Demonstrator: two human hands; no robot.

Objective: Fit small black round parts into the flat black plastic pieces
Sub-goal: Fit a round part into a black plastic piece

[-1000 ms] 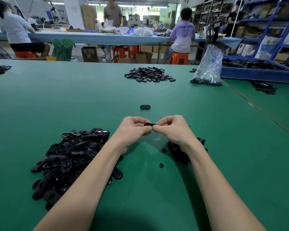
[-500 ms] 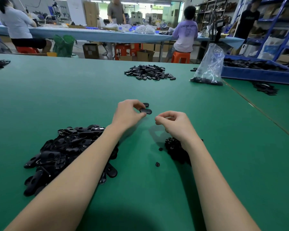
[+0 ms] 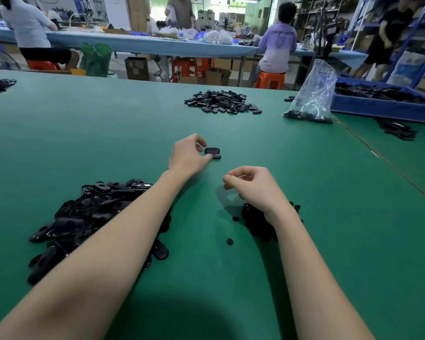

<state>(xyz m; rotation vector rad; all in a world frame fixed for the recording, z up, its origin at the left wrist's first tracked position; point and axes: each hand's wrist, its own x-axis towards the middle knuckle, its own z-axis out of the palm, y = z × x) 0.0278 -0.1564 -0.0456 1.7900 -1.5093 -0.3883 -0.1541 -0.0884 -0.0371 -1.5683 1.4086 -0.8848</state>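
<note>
My left hand reaches forward over the green table. Its thumb tip touches a flat black piece that lies beside another flat piece, while its curled index finger is lifted above them. My right hand hovers nearer to me with fingers curled and thumb against index; I see nothing in it. Under its wrist lies a small heap of black round parts, partly hidden. A big heap of flat black pieces lies to the left, under my left forearm.
Two loose round parts lie between my arms. Farther off are another heap of black pieces, a clear plastic bag and a blue tray at the right. Several people work at a table beyond.
Both hands held one piece together, then parted. My left hand carried the piece forward and set it down beside the one on the table. My right hand stayed back, curled.
</note>
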